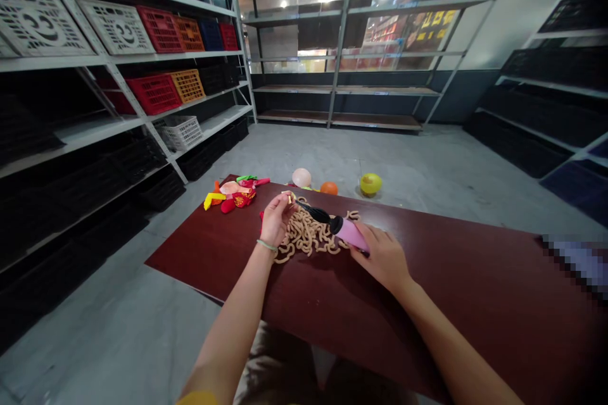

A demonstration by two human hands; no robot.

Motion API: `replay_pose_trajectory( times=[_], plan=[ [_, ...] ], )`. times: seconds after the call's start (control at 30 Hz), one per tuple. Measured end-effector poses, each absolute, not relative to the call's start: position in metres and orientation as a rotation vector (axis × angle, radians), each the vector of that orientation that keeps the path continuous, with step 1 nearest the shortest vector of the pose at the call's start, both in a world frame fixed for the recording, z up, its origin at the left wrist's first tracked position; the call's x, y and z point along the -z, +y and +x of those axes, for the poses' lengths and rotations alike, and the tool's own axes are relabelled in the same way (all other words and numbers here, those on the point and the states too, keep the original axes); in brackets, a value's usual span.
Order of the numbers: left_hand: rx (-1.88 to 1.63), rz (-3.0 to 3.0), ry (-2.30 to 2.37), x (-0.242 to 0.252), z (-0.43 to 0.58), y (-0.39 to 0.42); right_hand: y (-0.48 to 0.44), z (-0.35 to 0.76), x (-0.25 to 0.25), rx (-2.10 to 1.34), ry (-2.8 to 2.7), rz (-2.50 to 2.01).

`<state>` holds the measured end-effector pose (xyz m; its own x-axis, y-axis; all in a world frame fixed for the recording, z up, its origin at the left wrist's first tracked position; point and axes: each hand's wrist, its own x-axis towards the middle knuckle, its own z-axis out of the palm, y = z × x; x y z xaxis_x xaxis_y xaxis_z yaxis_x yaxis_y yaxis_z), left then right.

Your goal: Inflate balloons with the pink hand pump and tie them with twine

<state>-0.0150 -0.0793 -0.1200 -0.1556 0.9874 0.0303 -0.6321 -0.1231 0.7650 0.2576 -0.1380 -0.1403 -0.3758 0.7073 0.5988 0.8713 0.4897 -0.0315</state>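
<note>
My right hand (380, 254) wraps round the pink barrel of a hand balloon pump (349, 233), whose black front end points to the left. At the pump's thin tip, the fingers of my left hand (277, 218) pinch a small pale-yellow piece (289, 197), too small to make out fully. Beneath the pump and both hands lies a loose heap of beige, curled, worm-like pieces (308, 234). Limp balloons (237, 195) in red, pink, yellow, orange and green are piled at the table's far left corner. A bit of red shows behind my left hand.
The dark red-brown table (323, 304) stands before me. Past its far edge are a pale pink balloon (301, 177), an orange balloon (329, 188) and a yellow balloon (370, 184). Shelves with crates (156, 93) line the left; a metal rack (332, 90) stands at the back.
</note>
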Motion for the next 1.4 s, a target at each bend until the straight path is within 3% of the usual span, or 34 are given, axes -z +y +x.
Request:
replay_pose_trajectory(
  times=[1.4],
  plan=[
    [-1.702, 0.991, 0.953, 0.127, 0.01, -0.082, -0.14, 0.251, 0.141, 0.349, -2.186, -1.364]
  ],
)
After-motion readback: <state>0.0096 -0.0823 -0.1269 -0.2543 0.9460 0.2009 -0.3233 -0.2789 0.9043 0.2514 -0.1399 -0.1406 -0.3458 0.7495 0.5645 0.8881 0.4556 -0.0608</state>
